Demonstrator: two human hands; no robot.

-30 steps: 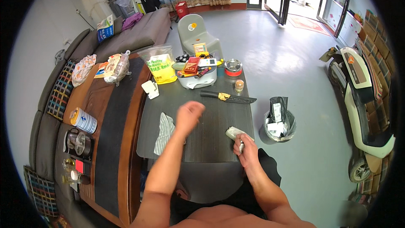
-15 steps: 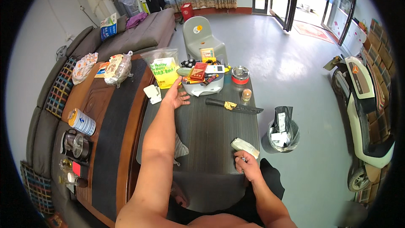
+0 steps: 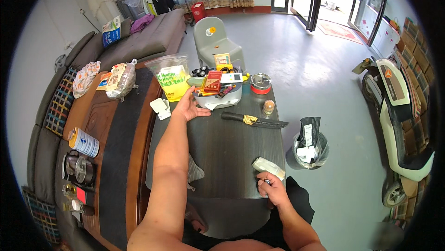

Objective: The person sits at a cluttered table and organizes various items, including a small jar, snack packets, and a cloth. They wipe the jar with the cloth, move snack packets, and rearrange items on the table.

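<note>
My left hand [image 3: 189, 108] reaches across the dark table with fingers apart, right against the left side of a grey-white bin [image 3: 221, 101]. Piled in the bin are a red box [image 3: 212, 82], a white handheld device [image 3: 231, 78] and other small things. Beside that hand, to its left, stands a clear zip bag [image 3: 171, 80] with a yellow and white pack inside. My right hand [image 3: 272, 189] rests at the table's near right edge, closed around something small and dark that I cannot make out. A pale wrapped pack [image 3: 268, 168] lies just beyond its fingers.
A black-handled knife [image 3: 254, 120] lies across the table, near a small jar [image 3: 268, 107] and a round red-and-silver tin [image 3: 261, 84]. A lined waste bin [image 3: 308, 152] stands right of the table. Behind it is a grey chair [image 3: 217, 47]; a brown wooden table [image 3: 98, 128] adjoins on the left.
The view has shifted slightly. My left hand has come closer to the grey-white bin, its fingers now at the bin's side. My right hand stays by the pale pack.
</note>
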